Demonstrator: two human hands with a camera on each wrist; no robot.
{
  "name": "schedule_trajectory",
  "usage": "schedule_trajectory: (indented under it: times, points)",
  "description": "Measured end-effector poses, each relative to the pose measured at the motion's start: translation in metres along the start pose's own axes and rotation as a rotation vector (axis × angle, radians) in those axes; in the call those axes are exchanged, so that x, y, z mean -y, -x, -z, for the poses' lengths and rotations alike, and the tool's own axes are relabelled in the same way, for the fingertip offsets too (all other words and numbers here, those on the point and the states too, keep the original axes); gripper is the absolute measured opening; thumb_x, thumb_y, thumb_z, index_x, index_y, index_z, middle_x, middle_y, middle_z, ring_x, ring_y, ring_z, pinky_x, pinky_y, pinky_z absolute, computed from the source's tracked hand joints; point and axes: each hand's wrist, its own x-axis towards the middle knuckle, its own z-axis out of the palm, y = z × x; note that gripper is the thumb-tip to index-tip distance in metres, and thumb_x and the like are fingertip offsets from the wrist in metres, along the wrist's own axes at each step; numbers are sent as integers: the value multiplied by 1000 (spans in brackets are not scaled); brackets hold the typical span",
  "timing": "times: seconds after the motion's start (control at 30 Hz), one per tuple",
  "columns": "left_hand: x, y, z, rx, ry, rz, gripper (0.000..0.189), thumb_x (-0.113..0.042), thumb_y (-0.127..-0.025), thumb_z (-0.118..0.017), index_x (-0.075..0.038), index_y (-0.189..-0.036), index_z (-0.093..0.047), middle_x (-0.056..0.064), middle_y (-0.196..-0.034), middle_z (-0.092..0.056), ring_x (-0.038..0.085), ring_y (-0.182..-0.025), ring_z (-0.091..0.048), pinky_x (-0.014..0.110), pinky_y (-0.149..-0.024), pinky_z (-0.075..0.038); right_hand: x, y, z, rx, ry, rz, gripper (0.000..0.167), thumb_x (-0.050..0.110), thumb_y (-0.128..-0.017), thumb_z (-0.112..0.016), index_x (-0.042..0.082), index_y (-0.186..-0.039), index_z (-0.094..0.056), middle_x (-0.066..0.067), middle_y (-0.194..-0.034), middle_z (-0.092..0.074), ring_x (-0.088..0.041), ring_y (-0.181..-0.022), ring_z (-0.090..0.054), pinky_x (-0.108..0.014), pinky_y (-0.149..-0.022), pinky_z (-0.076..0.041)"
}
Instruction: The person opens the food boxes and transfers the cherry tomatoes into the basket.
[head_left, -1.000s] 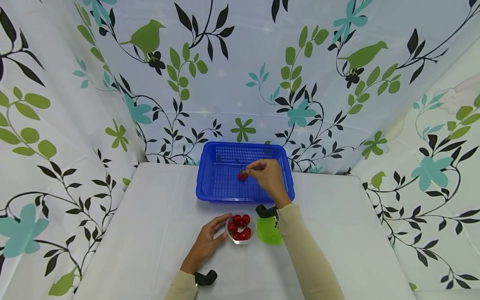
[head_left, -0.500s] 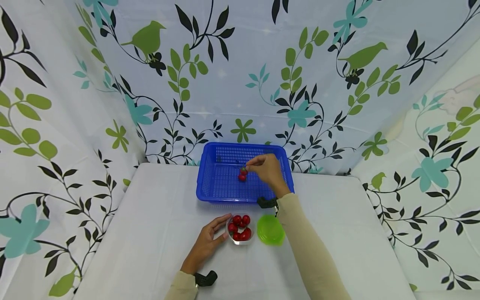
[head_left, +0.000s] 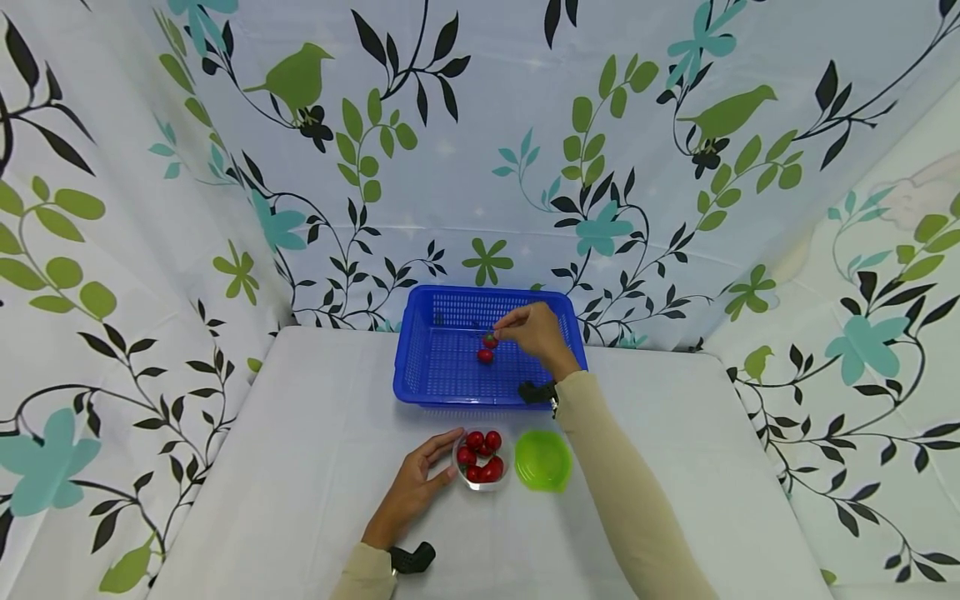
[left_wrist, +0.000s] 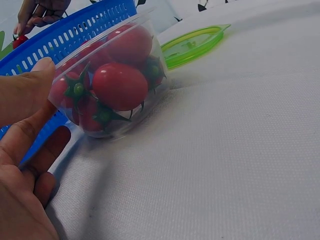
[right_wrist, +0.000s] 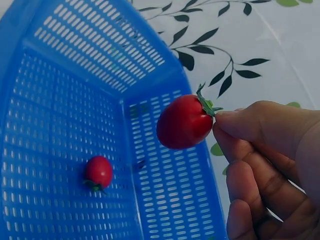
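Note:
My right hand point(head_left: 536, 333) pinches a small red tomato point(right_wrist: 185, 122) by its green stem, between thumb and index finger. It hangs over the blue plastic basket point(head_left: 408, 392). Another red tomato point(right_wrist: 98, 172) lies on the basket floor below. In front of the basket, my left hand point(head_left: 412, 483) holds the left side of a clear plastic container point(left_wrist: 160, 55), its thumb by the rim and its fingers at the wall. Several red tomatoes with green tops point(left_wrist: 120, 86) fill this container, seen through its side in the left wrist view.
A bright green lid point(head_left: 543, 461) lies on the white cloth right of the container. The basket stands at the table's back edge, against a patterned curtain point(head_left: 480, 150). White cloth covers the table point(head_left: 315, 433) around them.
My right hand has risen slightly and drawn back from the basket floor, with a tomato pinched by the stem. The tomato below now shows apart from it. My left hand stays by the container.

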Motion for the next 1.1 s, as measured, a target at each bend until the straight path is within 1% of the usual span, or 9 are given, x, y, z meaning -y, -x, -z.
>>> schedule_trajectory:
  times: [0.23,0.4,0.57,0.67,0.73,0.83,0.9,0.97,1.1]
  points:
    - [0,0,0,-2,12,13,55,-6,-105,-64,-14,-158,-49,10,-167,-46,37,-158,-37,12,-120,-33,-5,-10,0,38,24,4,9,16,-91,-85,8,-95,-84,-5,-99,-82,-23,-97,-74,-47,-99,-58]
    - [0,0,0,-4,1,23,55,-6,-105,-64,-14,-158,-49,10,-167,-47,35,-157,-38,12,-120,-32,-9,-18,0,58,26,-5,6,13,-92,-84,8,-94,-84,-8,-100,-82,-24,-97,-76,-48,-100,-58]
    - [2,-1,0,-13,-5,49,56,-6,-105,-65,-16,-158,-50,7,-166,-48,24,-156,-42,12,-121,-33,-13,-26,0,76,61,-3,4,12,-92,-84,9,-93,-85,-7,-102,-82,-25,-100,-73,-49,-103,-56]
    - [3,-1,1,-15,-5,44,56,-6,-105,-65,-15,-158,-50,8,-166,-48,18,-154,-44,12,-120,-33,-15,-30,0,87,70,-2,4,11,-91,-84,8,-93,-85,-8,-104,-81,-26,-106,-71,-49,-106,-54]
    - [3,-1,2,-8,-13,20,56,-5,-105,-64,-13,-158,-48,11,-166,-47,20,-154,-44,11,-120,-32,-16,-32,-1,91,75,-5,3,11,-91,-84,8,-92,-85,-8,-105,-81,-27,-109,-70,-51,-108,-53]
    - [3,-1,2,-3,-14,6,56,-5,-105,-64,-12,-159,-48,11,-166,-47,23,-155,-44,11,-121,-32,-17,-35,-1,97,86,-16,2,11,-91,-84,9,-90,-85,-8,-106,-81,-27,-114,-67,-52,-110,-51]
    - [2,-1,2,-3,-8,14,56,-6,-106,-64,-13,-159,-48,10,-167,-47,24,-156,-43,12,-121,-31,-19,-36,-1,103,93,-30,3,11,-92,-83,10,-90,-85,-9,-108,-81,-28,-116,-67,-52,-111,-50]
    - [2,-1,2,-8,3,39,55,-8,-105,-65,-17,-158,-49,6,-166,-48,23,-156,-42,12,-121,-31,-21,-38,-1,111,104,-44,3,11,-93,-83,9,-92,-85,-9,-111,-80,-28,-117,-66,-51,-112,-49]
    - [1,0,1,-16,9,59,55,-10,-105,-66,-17,-157,-50,7,-166,-48,23,-156,-42,11,-121,-31,-26,-42,0,118,135,-81,4,12,-92,-83,8,-94,-85,-9,-111,-79,-28,-114,-67,-50,-107,-51]
